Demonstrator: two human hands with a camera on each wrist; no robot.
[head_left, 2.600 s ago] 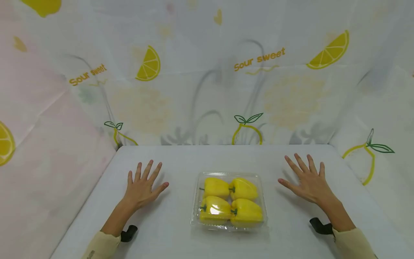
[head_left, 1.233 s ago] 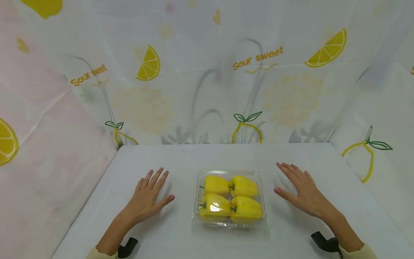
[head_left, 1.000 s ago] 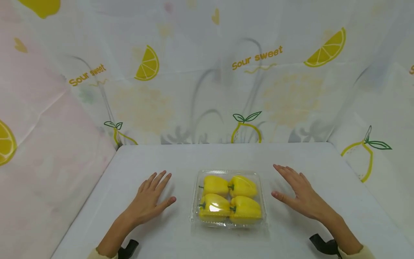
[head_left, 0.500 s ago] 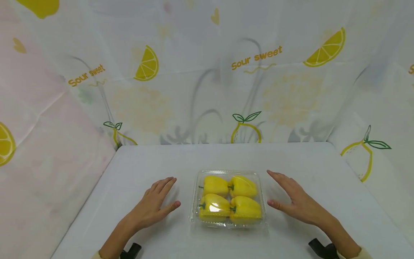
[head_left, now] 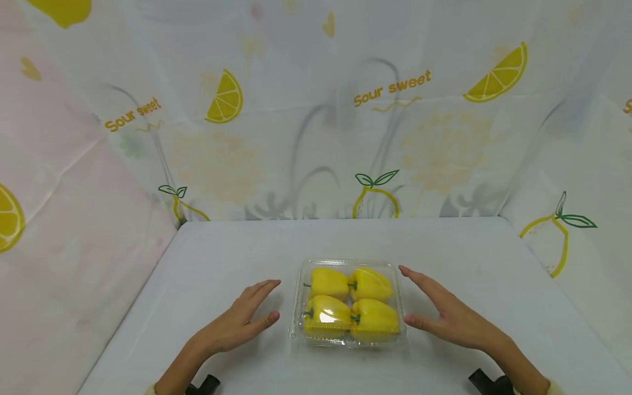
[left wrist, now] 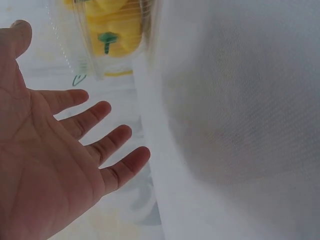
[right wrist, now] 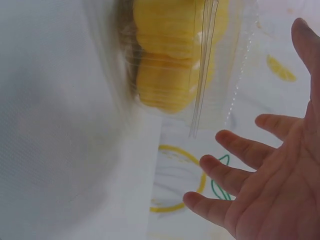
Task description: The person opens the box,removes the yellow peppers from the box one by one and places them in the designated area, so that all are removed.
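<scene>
A clear plastic clamshell box (head_left: 348, 263), lid closed, sits mid-table with several yellow bell peppers (head_left: 373, 318) inside, their green stems pointing left. To its left hovers my left hand (head_left: 242, 321), fingers extended and thumb apart, a small gap short of the box. My right hand (head_left: 444, 312) is on the other side, thumb tip right at the box's right edge and fingers straight. Both palms face the box: the left wrist view has the spread left hand (left wrist: 65, 145) below the box, and the right wrist view shows straight right-hand fingers (right wrist: 245, 150) beside its lid edge.
The white tabletop (head_left: 237, 247) stretches around the box. A lemon-print cloth (head_left: 296, 137) stands behind the table and along both sides. Black wrist mounts (head_left: 204, 385) hang under the forearms at the near edge.
Both hands have moved inward from the table's sides toward the box, and their spread fingers have drawn together. The box and peppers have stayed in place.
</scene>
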